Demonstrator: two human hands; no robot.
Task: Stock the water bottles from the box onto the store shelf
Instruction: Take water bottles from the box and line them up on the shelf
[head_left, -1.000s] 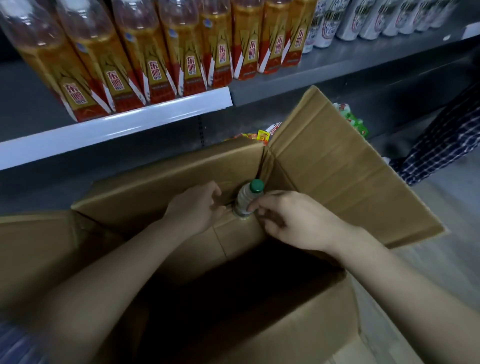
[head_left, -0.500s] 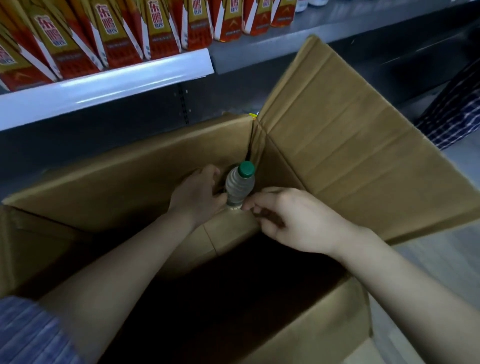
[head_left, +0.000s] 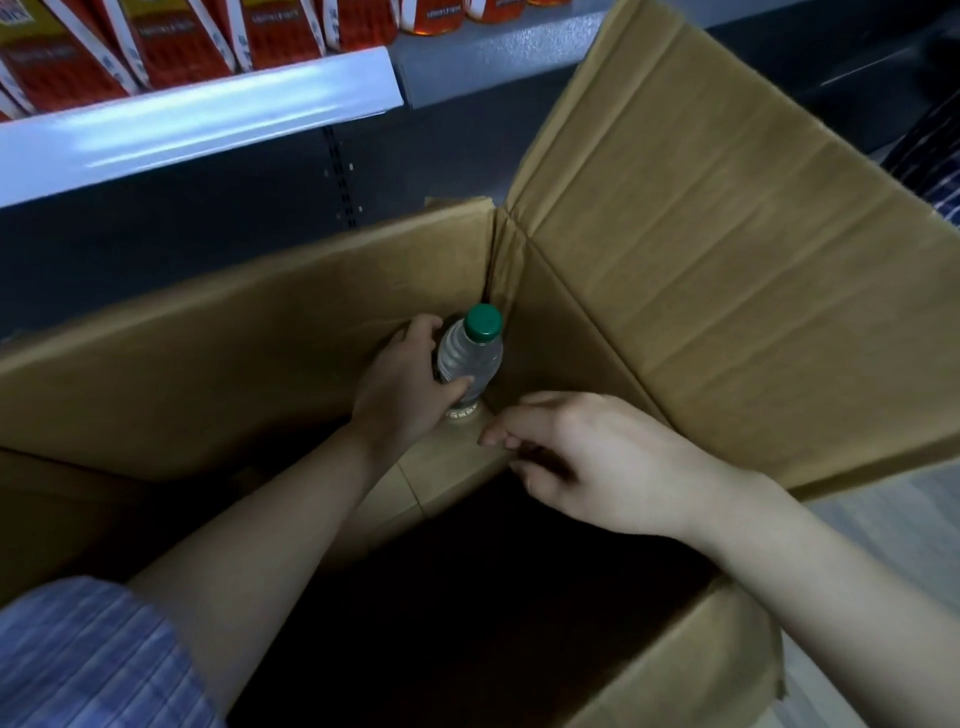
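A clear water bottle (head_left: 470, 358) with a green cap stands upright in the far corner of a large open cardboard box (head_left: 675, 270). My left hand (head_left: 400, 384) grips the bottle's body, thumb across its front. Just to the right and nearer, my right hand (head_left: 587, 457) hovers with loosely bent fingers and holds nothing. The box's inside below my hands is dark, so its contents are hidden. The store shelf (head_left: 197, 119) with a white front rail runs above the box.
Red and orange drink bottles (head_left: 176, 47) line the shelf at the top left. A dark shelf back panel (head_left: 234, 208) lies behind the box. A person's checked cloth (head_left: 930, 161) shows at the right edge, and pale floor (head_left: 883, 519) lies right of the box.
My left hand has closed round the bottle and my right hand has come off it, drawing back a little. The view has tilted down toward the box.
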